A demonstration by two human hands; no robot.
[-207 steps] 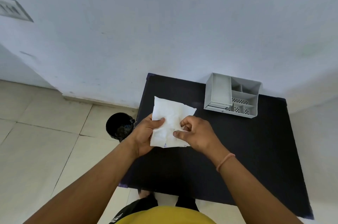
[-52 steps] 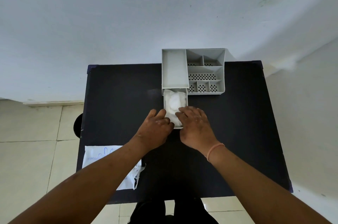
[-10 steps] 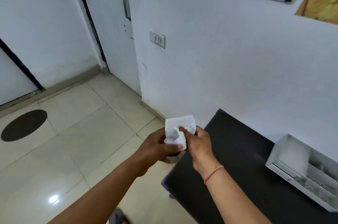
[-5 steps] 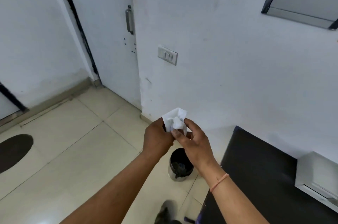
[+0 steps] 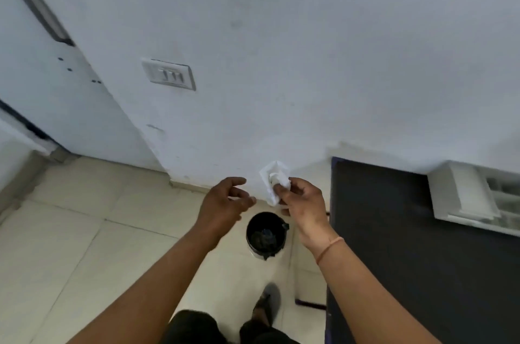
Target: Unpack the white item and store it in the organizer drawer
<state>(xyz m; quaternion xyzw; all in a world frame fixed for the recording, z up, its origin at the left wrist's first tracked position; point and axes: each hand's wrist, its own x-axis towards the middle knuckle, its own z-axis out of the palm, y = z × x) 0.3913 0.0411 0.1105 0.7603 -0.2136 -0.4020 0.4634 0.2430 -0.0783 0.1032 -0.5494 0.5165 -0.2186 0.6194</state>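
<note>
Here, right hand [image 5: 302, 203] fingers pinching crumpled white wrapper [image 5: 274, 182] above black bin [image 5: 266, 234]; left hand [image 5: 225, 203] fingers spread, empty

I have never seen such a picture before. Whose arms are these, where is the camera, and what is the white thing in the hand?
There is no machine: these are a person's two bare arms. The camera sits on the person's head and looks forward and down, so the walls appear bent. The right hand pinches a crumpled white wrapper. The left hand is open and holds nothing. Below the hands, on the tiled floor, stands a black bin. At the right is a black table with a grey organizer on it, against the wall.
</note>
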